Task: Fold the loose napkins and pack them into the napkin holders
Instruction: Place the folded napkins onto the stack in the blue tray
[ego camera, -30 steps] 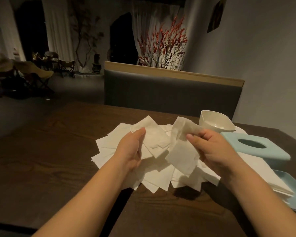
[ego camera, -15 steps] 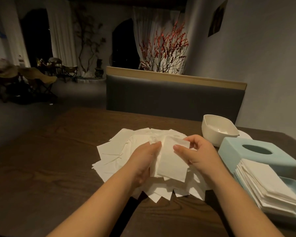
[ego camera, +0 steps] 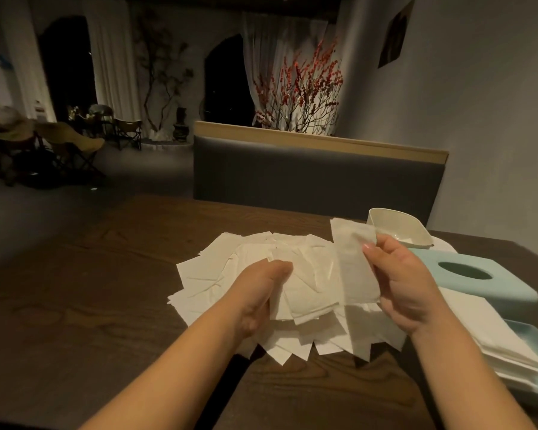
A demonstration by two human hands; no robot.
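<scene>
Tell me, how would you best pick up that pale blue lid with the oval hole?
Probably by its two long sides, from above. The pale blue lid lies flat beside the loose white napkins on the dark wooden table, top face clear; its smooth rounded top gives no edge to pinch. The right hand is nearest.

A restaurant dining room, dimly lit.
A booth seat (ego camera: 317, 178) is set against a wooden table (ego camera: 75, 290); folding chairs (ego camera: 72, 147) and red berry branches (ego camera: 298, 91) are seen beyond.

Bare forearms, sleeveless, no jewellery.
</scene>
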